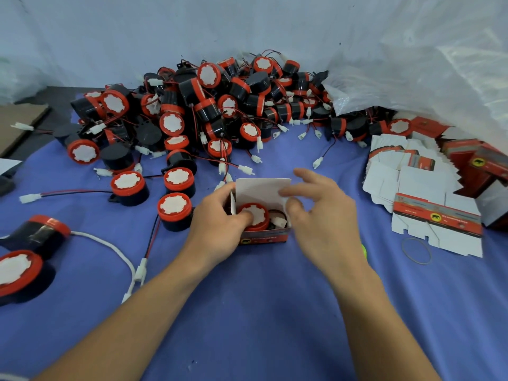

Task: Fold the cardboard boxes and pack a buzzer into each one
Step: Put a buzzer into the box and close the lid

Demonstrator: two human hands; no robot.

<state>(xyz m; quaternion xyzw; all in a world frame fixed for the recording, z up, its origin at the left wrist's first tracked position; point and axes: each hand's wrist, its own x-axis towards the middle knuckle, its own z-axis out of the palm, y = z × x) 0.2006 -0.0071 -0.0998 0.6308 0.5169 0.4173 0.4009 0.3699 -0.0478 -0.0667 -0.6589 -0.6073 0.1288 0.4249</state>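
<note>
Head camera looks down on a blue cloth-covered counter [261, 312]. Along its far side lies a large heap of round black buzzers with red caps and white centre discs [209, 105], their red and black wires and white plugs tangled together and trailing toward the middle. A few loose buzzers [174, 211] stand just left of the hands, close to the left wrist. A crumpled clear plastic bag [412, 64] rises at the far right, over a spread stack of flat unfolded cardboard cartons, white inside and red outside [428, 188]. A thin rubber band [416, 250] lies near that stack. A brown cardboard sheet [19, 119] sits at the far left edge.

At the centre stands a small red-printed cardboard box [264, 235], its white lid flap [261, 191] upright. Inside it lies one red-capped buzzer [254, 215], disc up, with its white plug [280, 221] beside it. The left hand [217, 226] grips the box's left side, thumb resting on the buzzer's cap. The right hand [321, 213] is at the box's right edge, fingers spread and loosely bent, blurred; whether it touches the box cannot be told.
</note>
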